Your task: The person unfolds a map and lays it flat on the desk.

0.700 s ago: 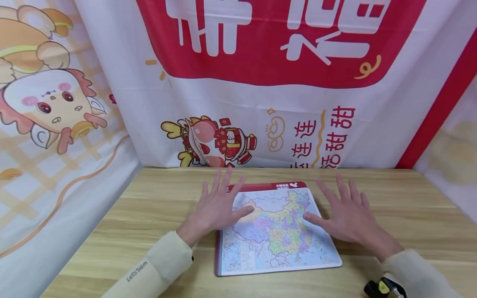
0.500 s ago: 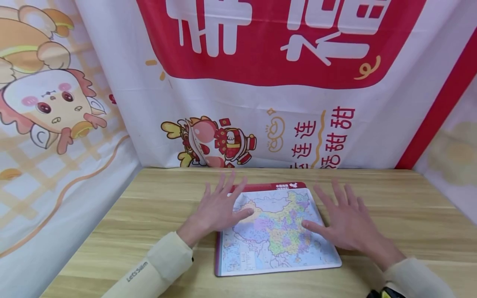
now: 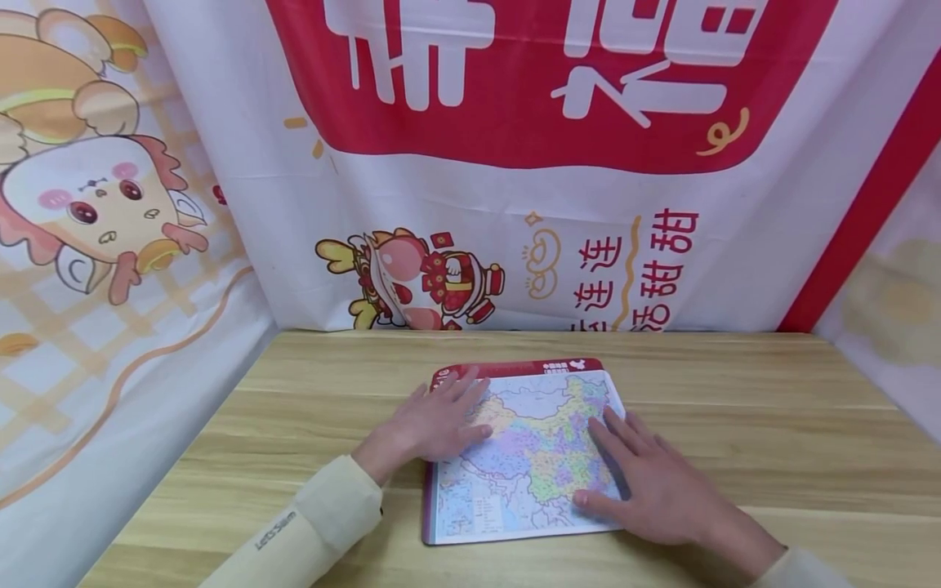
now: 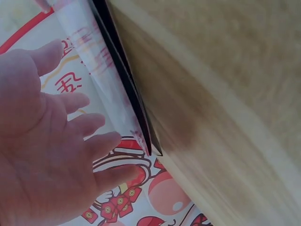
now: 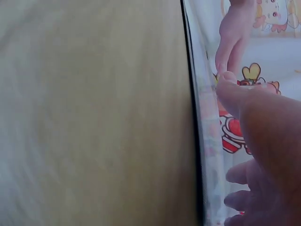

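Observation:
A flat map board (image 3: pixel 515 474), with a red header strip and a pastel-coloured map, lies on the wooden table. Over its upper left part is my left hand (image 3: pixel 435 423), fingers spread toward the header and thumb pointing inward across the map. My right hand (image 3: pixel 657 490) covers the lower right edge, its fingers extended over the map and its thumb near the bottom. Seen edge-on in the left wrist view, the map board (image 4: pixel 89 47) has a dark underside, and the fingers lie close over its face. The right hand hides the board's lower right corner.
Behind the table (image 3: pixel 309 384) hangs a white cloth (image 3: pixel 412 192) with a red panel, writing and a cartoon dragon. Another printed cloth (image 3: pixel 169 343) closes off the left side. Bare wood surrounds the board.
My right hand has moved nearer and leftward, from beside the board's right edge to over the map. The left hand's raised fingers have come down toward the board's face. The board looks unmoved.

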### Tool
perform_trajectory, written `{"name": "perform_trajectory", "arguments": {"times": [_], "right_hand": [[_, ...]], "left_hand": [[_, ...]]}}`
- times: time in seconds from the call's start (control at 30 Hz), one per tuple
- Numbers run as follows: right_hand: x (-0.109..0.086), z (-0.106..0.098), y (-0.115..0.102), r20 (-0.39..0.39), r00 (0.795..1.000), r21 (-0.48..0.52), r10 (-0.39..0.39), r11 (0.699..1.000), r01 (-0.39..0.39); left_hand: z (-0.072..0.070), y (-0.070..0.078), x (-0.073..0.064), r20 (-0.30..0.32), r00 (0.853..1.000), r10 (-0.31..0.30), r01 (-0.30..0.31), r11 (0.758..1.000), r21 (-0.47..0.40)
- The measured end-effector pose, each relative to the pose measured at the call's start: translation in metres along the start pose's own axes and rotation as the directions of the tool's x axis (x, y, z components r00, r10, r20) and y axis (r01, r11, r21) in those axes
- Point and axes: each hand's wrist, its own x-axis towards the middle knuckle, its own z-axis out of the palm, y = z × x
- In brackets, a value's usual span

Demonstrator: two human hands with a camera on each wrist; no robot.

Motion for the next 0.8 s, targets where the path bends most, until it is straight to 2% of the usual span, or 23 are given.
{"name": "perform_trajectory", "arguments": {"times": [0.13, 0.27, 0.57, 0.8], "right_hand": [[0.000, 0.005, -0.003, 0.048, 0.999, 0.025, 0.001, 1.000, -0.002], [0.000, 0.006, -0.003, 0.065, 0.998, 0.030, 0.006, 1.000, -0.008], [0.005, 0.005, 0.003, 0.084, 0.996, 0.052, 0.006, 0.999, -0.010], [0.011, 0.004, 0.008, 0.076, 0.997, 0.078, -0.018, 0.997, 0.012]], "left_hand": [[0.002, 0.000, 0.001, 0.061, 0.998, -0.002, 0.001, 1.000, 0.011], [0.005, 0.000, 0.001, 0.091, 0.996, -0.005, 0.003, 1.000, 0.026], [0.005, 0.000, -0.001, 0.114, 0.993, -0.019, 0.012, 0.998, 0.056], [0.004, -0.001, -0.005, 0.132, 0.991, -0.021, 0.016, 0.999, 0.042]]}}
